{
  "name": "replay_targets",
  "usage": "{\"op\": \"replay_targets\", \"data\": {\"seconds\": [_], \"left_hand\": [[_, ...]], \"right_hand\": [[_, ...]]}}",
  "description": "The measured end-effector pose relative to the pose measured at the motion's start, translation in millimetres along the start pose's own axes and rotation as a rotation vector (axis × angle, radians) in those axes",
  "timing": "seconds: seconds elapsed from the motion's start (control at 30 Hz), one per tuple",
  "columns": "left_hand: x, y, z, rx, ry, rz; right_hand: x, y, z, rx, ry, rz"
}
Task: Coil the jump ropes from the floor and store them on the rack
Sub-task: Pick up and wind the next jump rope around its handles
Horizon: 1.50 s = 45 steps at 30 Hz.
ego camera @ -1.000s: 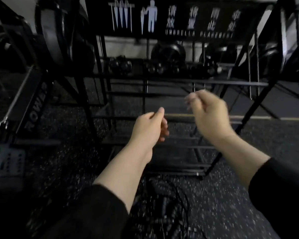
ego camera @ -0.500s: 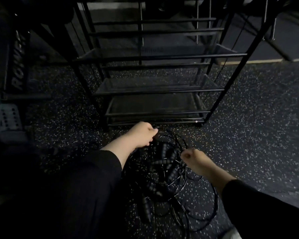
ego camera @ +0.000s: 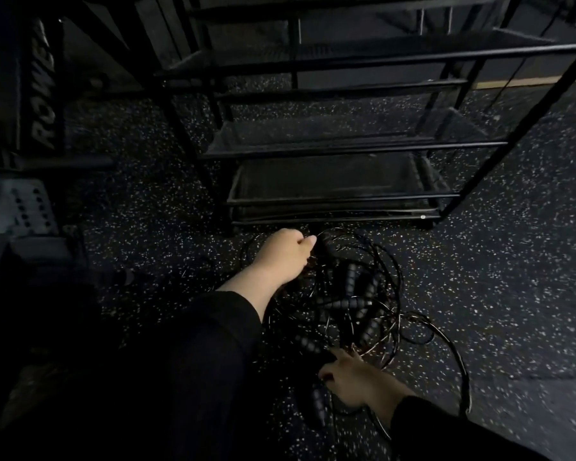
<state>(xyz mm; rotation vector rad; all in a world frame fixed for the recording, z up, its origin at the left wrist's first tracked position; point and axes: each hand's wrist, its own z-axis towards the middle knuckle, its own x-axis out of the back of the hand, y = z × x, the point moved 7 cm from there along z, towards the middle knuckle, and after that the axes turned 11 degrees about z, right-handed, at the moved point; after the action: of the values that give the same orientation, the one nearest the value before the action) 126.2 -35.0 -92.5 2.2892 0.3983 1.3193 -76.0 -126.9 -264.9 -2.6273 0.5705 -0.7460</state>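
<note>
A tangled heap of black jump ropes [ego camera: 350, 304] with ribbed handles lies on the speckled floor just in front of the black metal rack [ego camera: 333, 197]. My left hand [ego camera: 285, 254] reaches to the far edge of the heap, fingers pinched together on a rope strand near the rack's foot. My right hand [ego camera: 354, 382] rests low on the near side of the heap, fingers curled beside a ribbed handle [ego camera: 318, 402]; whether it grips anything is unclear in the dim light.
The rack has several mesh shelves, the lowest [ego camera: 330, 178] bare. A dark machine marked "POWER" [ego camera: 42, 94] and a grey perforated plate [ego camera: 17, 207] stand at the left. Speckled rubber floor [ego camera: 512, 261] spreads to the right.
The view has dropped from the rack's upper shelves to the floor. Both hands came down from chest height to the rope heap; the right hand moved to the near side.
</note>
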Motion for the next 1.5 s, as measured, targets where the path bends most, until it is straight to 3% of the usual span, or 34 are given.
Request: {"op": "replay_targets", "data": {"seconds": [0.1, 0.37, 0.47, 0.53, 0.67, 0.73, 0.87, 1.03, 1.13, 1.3, 1.4, 1.5], "left_hand": [[4, -14, 2, 0.040, 0.007, -0.101], [14, -34, 0, 0.072, 0.032, -0.129], [21, -27, -6, 0.044, 0.047, -0.130], [26, -21, -10, 0.020, 0.053, -0.106], [37, -12, -16, -0.022, 0.075, -0.049], [40, -9, -18, -0.046, 0.070, -0.058], [27, 11, -29, -0.181, -0.121, 0.039], [24, 26, -39, -0.102, -0.229, -0.317], [20, 29, -36, -0.122, -0.270, -0.324], [11, 20, -29, -0.111, -0.282, -0.323], [14, 23, -28, -0.082, -0.264, -0.390], [14, 30, -31, -0.064, -0.312, -0.488]], "right_hand": [[-9, 2, 5, -0.078, -0.004, -0.074], [27, -21, -1, -0.088, 0.305, -0.049], [57, -25, -13, -0.081, 0.539, 0.106], [71, -26, -19, -0.047, 0.610, 0.313], [109, -40, -43, 0.072, 0.647, 0.763], [133, -54, -58, 0.120, 0.637, 0.829], [175, -71, -76, 0.244, 0.646, 0.885], [203, -78, -89, 0.346, 0.592, 1.118], [217, -76, -88, 0.440, 0.561, 1.289], [224, -80, -88, 0.466, 0.482, 1.275], [229, -74, -91, 0.426, 0.571, 1.262], [226, -75, -88, 0.425, 0.547, 1.367]]}}
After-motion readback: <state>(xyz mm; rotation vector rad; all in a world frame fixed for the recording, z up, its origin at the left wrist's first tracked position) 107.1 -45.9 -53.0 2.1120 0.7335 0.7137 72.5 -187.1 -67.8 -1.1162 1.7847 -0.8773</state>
